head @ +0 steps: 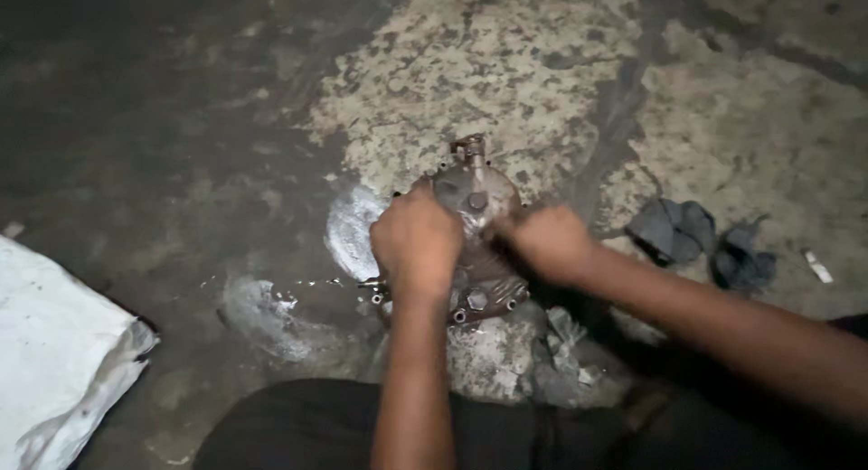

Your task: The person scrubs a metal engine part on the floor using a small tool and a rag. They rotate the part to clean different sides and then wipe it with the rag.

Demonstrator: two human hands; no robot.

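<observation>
Part: we see a round bolted metal housing (475, 244) on the stained floor (181, 163), mid-frame.
Left hand (418, 239): clenched on the housing's left side.
Right hand (550, 242): fisted at its right edge; contents unclear.
Nearby: dark rag (674, 228) right, white sack (54, 361) at left edge.

The stained, patchy concrete floor (506, 63) lies bare beyond the round, rusty metal engine casing (476, 244), leaving open room at the far side and to the far left. On the left, a white woven sack (54, 352) blocks the near corner. To the right, two crumpled dark grey rags (701, 239) lie near the right hand (550, 244). Pale crumpled cloths (533, 352) crowd the near side, just under the casing.
</observation>
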